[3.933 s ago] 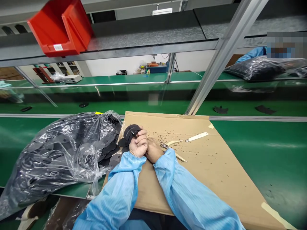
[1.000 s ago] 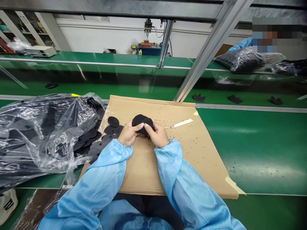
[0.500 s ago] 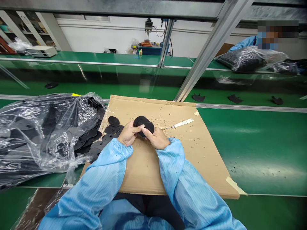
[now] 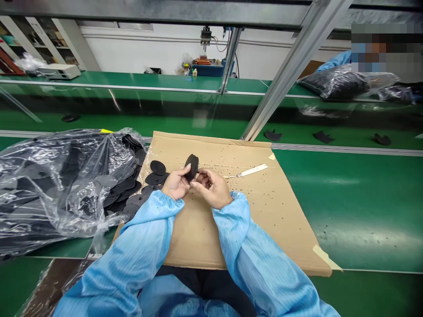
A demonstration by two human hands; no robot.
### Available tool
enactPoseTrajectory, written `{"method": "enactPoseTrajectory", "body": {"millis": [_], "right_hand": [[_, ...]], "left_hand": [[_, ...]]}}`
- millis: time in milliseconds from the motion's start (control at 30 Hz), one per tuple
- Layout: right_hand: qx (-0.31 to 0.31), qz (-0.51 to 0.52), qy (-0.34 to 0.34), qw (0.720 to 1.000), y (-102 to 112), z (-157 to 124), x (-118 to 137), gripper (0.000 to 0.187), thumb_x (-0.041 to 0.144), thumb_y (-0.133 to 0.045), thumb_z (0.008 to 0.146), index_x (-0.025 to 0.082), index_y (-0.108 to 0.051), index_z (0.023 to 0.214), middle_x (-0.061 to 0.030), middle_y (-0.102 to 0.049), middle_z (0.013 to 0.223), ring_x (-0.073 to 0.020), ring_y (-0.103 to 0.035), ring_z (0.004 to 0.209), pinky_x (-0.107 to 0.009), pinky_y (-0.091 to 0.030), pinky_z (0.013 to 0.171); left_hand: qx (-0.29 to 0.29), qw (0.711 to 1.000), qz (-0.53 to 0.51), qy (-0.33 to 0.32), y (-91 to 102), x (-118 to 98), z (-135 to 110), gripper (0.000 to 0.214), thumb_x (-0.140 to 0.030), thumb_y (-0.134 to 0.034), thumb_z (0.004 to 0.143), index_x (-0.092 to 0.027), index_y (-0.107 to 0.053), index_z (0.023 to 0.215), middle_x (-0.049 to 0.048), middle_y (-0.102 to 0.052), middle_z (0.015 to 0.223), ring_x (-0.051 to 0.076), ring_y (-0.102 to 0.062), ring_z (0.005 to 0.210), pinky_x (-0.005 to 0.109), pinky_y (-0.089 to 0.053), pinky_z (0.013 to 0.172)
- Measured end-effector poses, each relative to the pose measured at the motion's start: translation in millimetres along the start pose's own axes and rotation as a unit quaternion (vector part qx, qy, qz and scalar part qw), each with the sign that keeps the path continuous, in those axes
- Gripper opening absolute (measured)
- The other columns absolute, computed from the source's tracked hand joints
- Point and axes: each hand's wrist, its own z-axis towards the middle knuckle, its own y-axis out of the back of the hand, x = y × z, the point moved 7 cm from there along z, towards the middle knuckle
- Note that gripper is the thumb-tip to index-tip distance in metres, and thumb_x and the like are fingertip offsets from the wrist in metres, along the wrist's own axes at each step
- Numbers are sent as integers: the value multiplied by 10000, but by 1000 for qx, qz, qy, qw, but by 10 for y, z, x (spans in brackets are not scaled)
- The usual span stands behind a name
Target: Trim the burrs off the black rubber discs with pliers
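The left hand [image 4: 176, 185] pinches a thin black disc [image 4: 192, 166] by its edge, held on edge above the cardboard sheet [image 4: 264, 211], while the right hand [image 4: 211, 187], fingers loosely curled, touches its lower rim; the disc appears light, flexible and best gripped at the rim.

No lettering, label, brand, number or sign can be read anywhere at this workbench. The cardboard sheet [image 4: 231, 220] is plain brown, the black discs [image 4: 155, 174] are unmarked, and the clear plastic bag [image 4: 59, 185] shows no print. A pale strip [image 4: 253, 170] lying on the cardboard may carry markings, but it is too small to tell. The white device [image 4: 62, 70] on the far bench and the blue unit [image 4: 206, 68] behind it are likewise too distant and blurred for any wording to be made out.
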Motion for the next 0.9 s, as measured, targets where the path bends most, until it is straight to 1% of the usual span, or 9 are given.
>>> {"method": "enactPoseTrajectory", "body": {"millis": [100,233,400,533,633,700,767,833,900], "right_hand": [[-22,3,41,999,6,-9,32,460,449,-589,796,146,-605,1142,-54,-622,962,-23,-555,724,-148,-469,704],[-45,-19,40,998,27,-6,11,392,447,-534,845,165,-641,1094,-52,-637,976,-55,-593,833,-192,-497,833],[-77,-36,36,996,71,1,16,406,467,-497,864,154,-678,1048,-58,-644,1005,-71,-606,889,-204,-501,877],[-100,-40,26,994,105,-3,12,401,480,-488,868,175,-692,1028,-37,-649,1003,-62,-613,900,-193,-500,905],[-105,-42,24,993,110,-7,23,398,479,-487,867,174,-695,1016,-33,-651,987,-60,-613,890,-192,-497,906],[-107,-26,19,994,112,-10,31,405,480,-494,863,165,-689,1026,-38,-648,991,-59,-612,891,-187,-498,904],[-114,12,-1,993,124,-13,18,448,508,-491,859,156,-670,1072,-45,-642,1004,-52,-609,863,-173,-505,855],[-107,47,-31,993,122,-12,-15,533,566,-458,860,145,-642,1129,-54,-640,959,-46,-593,789,-162,-497,761],[-80,42,-60,994,95,-3,-54,599,623,-438,845,122,-642,1104,-58,-629,853,-45,-554,703,-158,-458,668]], "left_hand": [[17,999,0,39,-29,44,-7,217,-197,-462,941,-72,-637,913,68,-576,709,112,-520,594,239,-424,544],[38,998,-2,48,-23,84,13,268,-225,-418,969,-83,-643,939,88,-614,810,123,-582,685,238,-456,591],[72,996,22,53,3,131,60,198,-217,-491,929,-95,-647,923,69,-584,752,122,-559,625,245,-449,559],[65,995,25,66,36,159,80,177,-222,-522,919,-95,-636,874,65,-586,737,118,-570,626,242,-466,567],[61,995,30,66,30,160,76,175,-221,-519,923,-91,-628,881,66,-592,748,118,-573,634,239,-465,563],[62,996,39,46,13,140,70,128,-204,-563,895,-90,-619,892,55,-585,750,111,-563,639,232,-461,562],[63,997,52,-1,-14,86,60,119,-167,-635,834,-97,-608,926,40,-590,789,101,-558,659,223,-458,569],[68,994,62,-57,-47,22,41,262,-125,-707,750,-107,-590,984,40,-617,901,107,-586,751,225,-482,637],[76,990,71,-94,-79,-12,21,421,-111,-765,673,-111,-569,1046,60,-626,1030,136,-605,892,259,-503,772]]}}
